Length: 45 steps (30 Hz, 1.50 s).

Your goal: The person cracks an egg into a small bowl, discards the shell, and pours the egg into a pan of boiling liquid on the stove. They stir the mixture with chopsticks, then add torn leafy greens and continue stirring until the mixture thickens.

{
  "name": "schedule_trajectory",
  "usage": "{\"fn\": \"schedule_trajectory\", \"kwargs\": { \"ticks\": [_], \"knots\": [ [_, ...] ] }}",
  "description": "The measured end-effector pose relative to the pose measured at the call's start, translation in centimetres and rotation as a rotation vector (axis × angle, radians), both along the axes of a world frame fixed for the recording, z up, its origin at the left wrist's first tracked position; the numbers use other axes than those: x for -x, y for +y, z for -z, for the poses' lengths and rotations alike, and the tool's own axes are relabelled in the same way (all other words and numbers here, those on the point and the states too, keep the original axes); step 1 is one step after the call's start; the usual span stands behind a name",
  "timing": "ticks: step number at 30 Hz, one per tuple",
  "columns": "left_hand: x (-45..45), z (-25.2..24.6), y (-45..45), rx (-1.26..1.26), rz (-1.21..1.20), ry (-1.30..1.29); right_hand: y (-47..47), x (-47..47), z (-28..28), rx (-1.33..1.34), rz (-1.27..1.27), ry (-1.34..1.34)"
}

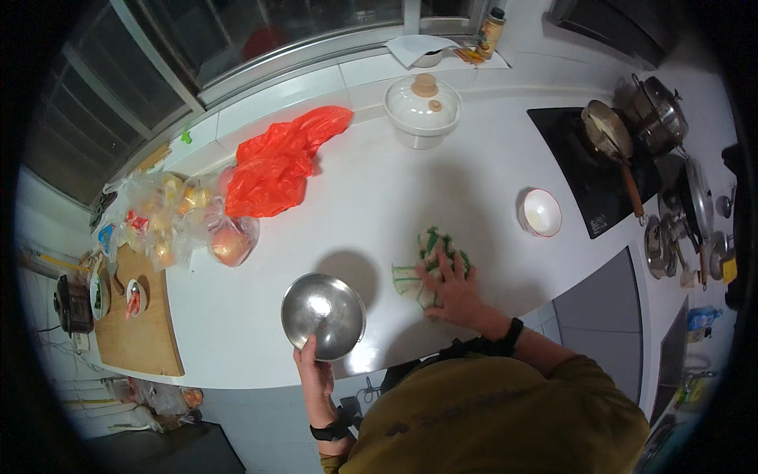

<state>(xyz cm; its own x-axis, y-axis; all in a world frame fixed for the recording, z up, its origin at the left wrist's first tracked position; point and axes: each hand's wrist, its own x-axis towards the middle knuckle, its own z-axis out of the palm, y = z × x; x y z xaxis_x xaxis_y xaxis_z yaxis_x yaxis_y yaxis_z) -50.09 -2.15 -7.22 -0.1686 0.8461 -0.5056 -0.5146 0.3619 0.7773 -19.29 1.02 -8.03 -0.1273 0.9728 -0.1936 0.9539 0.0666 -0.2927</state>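
My left hand (314, 370) grips the near rim of a stainless steel bowl (324, 317), its thumb over the edge. The bowl is held at the front part of the white countertop (237, 314), and no food shows inside it. To the right, my right hand (459, 293) presses with spread fingers on a crumpled white and green cloth (408, 281) that lies on the countertop. Part of the cloth is hidden under the fingers. A small white bowl with a red rim (540, 213) stands to the right of the cloth.
A lidded glass pot (422, 112) stands at the back. Left are a red plastic bag (275, 166), bagged fruit (231, 243) and a wooden cutting board (142, 338) bearing a knife and small bowls. Right, a frying pan (607, 130) and a steel pot (654, 118) are by a black cooktop (592, 201).
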Motion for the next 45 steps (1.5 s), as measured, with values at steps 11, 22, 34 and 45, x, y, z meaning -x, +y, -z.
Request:
{"fn": "schedule_trajectory", "kwargs": {
  "ticks": [11,22,34,45],
  "knots": [
    [2.1,0.1,2.4,0.079,0.054,-0.045,19.9,-0.1,1.3,-0.610,-0.051,0.362],
    [3.1,-0.8,-3.1,0.097,-0.098,0.014,15.1,15.2,10.0,-0.635,-0.333,0.192],
    [2.3,-1.6,1.5,0.057,0.076,0.023,16.0,6.6,-3.3,-0.612,-0.221,0.303],
    [-12.1,0.2,4.2,-0.023,0.622,-0.278,-6.3,-17.8,-0.4,0.201,0.969,1.086]
  ]
}}
